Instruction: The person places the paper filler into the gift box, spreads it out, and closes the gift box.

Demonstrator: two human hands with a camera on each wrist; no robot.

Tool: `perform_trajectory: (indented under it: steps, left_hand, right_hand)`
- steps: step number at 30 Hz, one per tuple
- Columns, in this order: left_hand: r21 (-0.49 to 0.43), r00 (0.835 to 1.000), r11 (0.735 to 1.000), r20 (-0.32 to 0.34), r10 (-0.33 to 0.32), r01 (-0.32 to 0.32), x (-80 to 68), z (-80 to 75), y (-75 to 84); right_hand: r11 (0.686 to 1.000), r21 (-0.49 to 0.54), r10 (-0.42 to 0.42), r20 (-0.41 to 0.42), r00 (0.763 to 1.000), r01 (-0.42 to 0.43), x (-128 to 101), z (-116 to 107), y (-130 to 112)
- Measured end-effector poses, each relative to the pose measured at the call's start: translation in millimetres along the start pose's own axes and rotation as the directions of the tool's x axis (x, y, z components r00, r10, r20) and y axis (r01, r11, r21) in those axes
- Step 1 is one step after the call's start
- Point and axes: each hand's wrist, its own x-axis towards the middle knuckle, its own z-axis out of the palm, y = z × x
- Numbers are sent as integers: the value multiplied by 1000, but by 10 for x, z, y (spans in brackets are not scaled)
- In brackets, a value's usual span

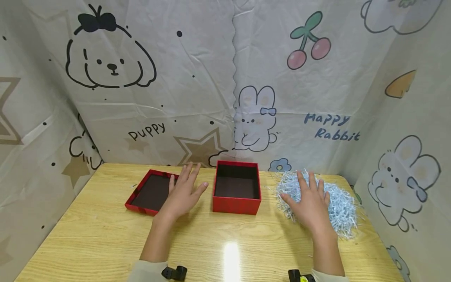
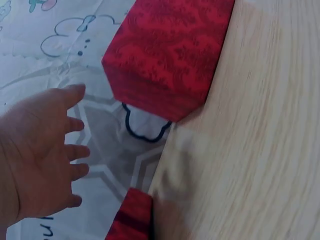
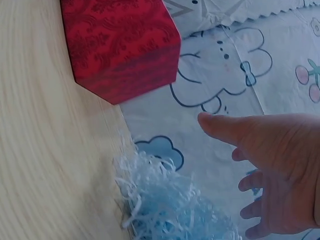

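Two hands lie spread over a pale wooden surface (image 1: 105, 235), and neither grips anything. The red box (image 1: 236, 188) stands open near the middle of the surface, and its dark inside holds nothing that shows. Left of the box lies its lid (image 1: 149, 192), turned upside down so the dark lining faces up. The left hand (image 1: 183, 196) rests between lid and box, fingers straight and fanned, its outer edge over the lid's near corner; whether it presses on the lid I cannot tell. Right of the box sits a loose heap of pale blue shredded paper (image 1: 338, 207). The right hand (image 1: 311, 203) lies flat on top of that heap, fingers straight and slightly apart, not yet closed round any of it. The right wrist view shows the same hand (image 3: 280, 175) with fingers extended above the shreds (image 3: 170, 205), and the box corner (image 3: 120, 45) a little way off. The left wrist view shows the left hand (image 2: 40, 160) open, apart from the box side (image 2: 170, 50).

As a judgement, the work stands at its very beginning: the box is opened and the lid set aside, while all the shredded paper remains outside the box. Gathering the filling, getting it into the box and closing the lid all appear still undone.
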Motion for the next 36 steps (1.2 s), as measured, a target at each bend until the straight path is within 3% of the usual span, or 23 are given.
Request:
perform_trajectory:
  steps: [9, 18, 25, 30, 36]
  left_hand:
    - [-101, 999, 994, 12, 46, -45, 49, 143, 113]
    - [-188, 988, 971, -10, 151, -150, 87, 257, 124]
    - [-328, 994, 939, 3, 109, -102, 103, 280, 97]
    - [-357, 996, 931, 20, 87, -74, 107, 290, 99]
    - [-439, 996, 897, 46, 74, -46, 101, 314, 107]
  right_hand:
    - [993, 40, 109, -41, 993, -107, -2, -158, 419]
    - [972, 42, 235, -45, 971, -233, -8, -250, 723]
    - [955, 91, 286, -42, 957, -281, 14, -219, 871]
    - [946, 122, 308, -44, 950, -301, 38, -167, 955]
    - [930, 144, 351, -84, 933, -337, 54, -73, 1039]
